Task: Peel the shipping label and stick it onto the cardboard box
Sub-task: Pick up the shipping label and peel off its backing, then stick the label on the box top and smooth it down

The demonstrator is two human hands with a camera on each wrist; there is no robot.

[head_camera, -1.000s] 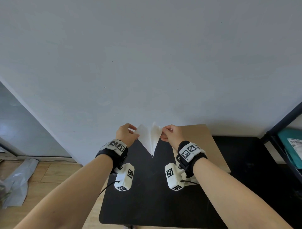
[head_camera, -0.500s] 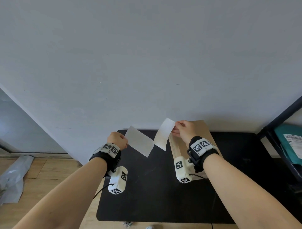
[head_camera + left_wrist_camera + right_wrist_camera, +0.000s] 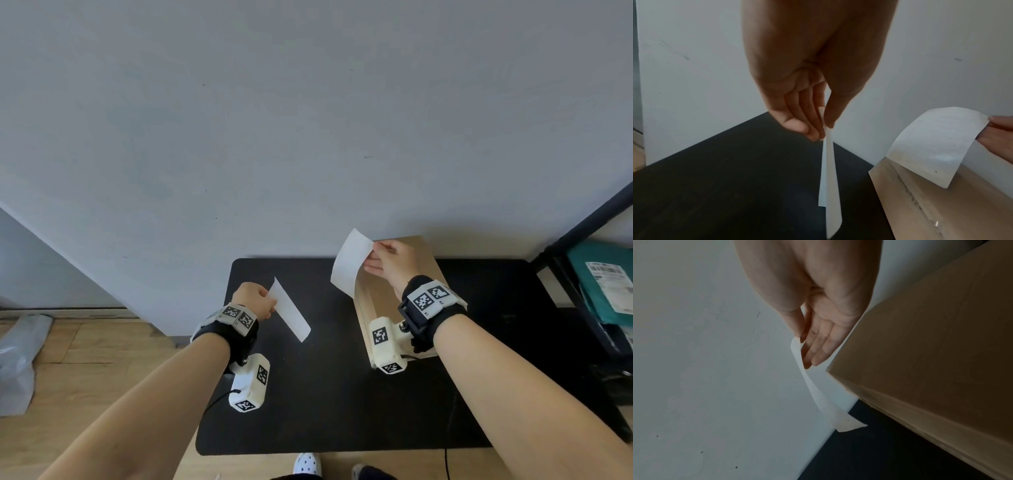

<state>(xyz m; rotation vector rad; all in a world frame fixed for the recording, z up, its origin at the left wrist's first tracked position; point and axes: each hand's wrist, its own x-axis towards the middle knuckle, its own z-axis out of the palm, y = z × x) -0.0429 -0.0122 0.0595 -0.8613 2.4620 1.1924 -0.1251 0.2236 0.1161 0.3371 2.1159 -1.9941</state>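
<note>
On the black table (image 3: 342,394), from my remote seat, I see that the two white sheets, joined at one tip a second ago, are now fully apart. That tells me the peeling is done and only the sticking remains.

At about two o'clock from the table's centre lies the cardboard box (image 3: 387,291), flat against the wall. My right hand (image 3: 390,260) hovers over its far end, thumb and fingers clamped on one edge of the shipping label (image 3: 349,262). That sheet curls downward, and its lower corner hangs near the box's left edge; from the left wrist view it may already brush the cardboard, though I cannot be sure. Faint print seems to show through it, which is why I take it for the label itself.

At about ten o'clock, my left hand (image 3: 255,301) has swung away toward the table's left side. Its thumb and fingertips (image 3: 813,133) are pinched together on the backing sheet (image 3: 291,315), which droops above the table without touching it.

Next, I judge, the label must be lowered flat and smoothed onto the box top.
</note>
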